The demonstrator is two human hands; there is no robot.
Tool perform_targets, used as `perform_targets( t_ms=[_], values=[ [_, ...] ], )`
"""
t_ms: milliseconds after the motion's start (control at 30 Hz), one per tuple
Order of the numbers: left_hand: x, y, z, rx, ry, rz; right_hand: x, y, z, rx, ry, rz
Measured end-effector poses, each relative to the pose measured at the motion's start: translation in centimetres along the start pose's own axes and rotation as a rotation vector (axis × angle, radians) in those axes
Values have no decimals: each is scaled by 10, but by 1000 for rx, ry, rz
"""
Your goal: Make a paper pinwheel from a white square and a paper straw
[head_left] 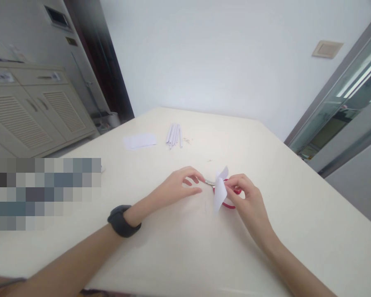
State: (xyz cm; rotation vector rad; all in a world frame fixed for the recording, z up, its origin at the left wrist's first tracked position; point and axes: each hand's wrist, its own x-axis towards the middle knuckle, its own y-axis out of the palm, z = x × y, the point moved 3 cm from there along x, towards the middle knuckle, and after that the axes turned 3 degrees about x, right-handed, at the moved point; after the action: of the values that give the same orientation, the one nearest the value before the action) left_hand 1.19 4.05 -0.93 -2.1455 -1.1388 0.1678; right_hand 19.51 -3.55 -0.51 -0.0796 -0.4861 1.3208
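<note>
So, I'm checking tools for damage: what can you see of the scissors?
The scissors have red loop handles, plastic by the look, and short silvery metal blades that point left, toward the left hand. The right hand grips the handles, low over the table. A white paper stands across their middle and hides the pivot, so whether the blades are open cannot be told.

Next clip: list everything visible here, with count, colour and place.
table: one, cream, fills the foreground
scissors: one pair, red handles, beneath the right hand
paper piece: one, white, pinched in the right hand
paper sheet: one, white, flat at far left of the table
paper strips: one bundle, white, far centre
cabinet: one, beige, left background
wristband: one, black, left wrist
left hand: open, fingertips by the scissor blade
right hand: closed on the paper piece
</note>
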Motion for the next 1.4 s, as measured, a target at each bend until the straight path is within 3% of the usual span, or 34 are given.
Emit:
perform_targets(
  t_ms=[267, 400, 533, 767, 933, 1167, 1400],
  values=[
    [31, -70, 64, 323, -235, -242, 2, -2, -3, 90, 65, -5],
    [42, -88, 88, 472, -289, -296, 3, -1, 0, 79, 79, 2],
    [45, -82, 100, 599, -268, -301, 3, -2, -1, 94, 73, 23],
    [43, -69, 118, 689, -298, -150, 0, -2, 2, 126, 105, 30],
    [45, -70, 123, 733, -317, -153, 1, -2, 0, 95, 73, 15],
    [43, -70, 119, 797, -274, -165, 1, 0, -1, 96, 72, 8],
    [33, -70, 102, 824, -215, -189, 2, -3, 3, 105, 78, 20]
  ],
)
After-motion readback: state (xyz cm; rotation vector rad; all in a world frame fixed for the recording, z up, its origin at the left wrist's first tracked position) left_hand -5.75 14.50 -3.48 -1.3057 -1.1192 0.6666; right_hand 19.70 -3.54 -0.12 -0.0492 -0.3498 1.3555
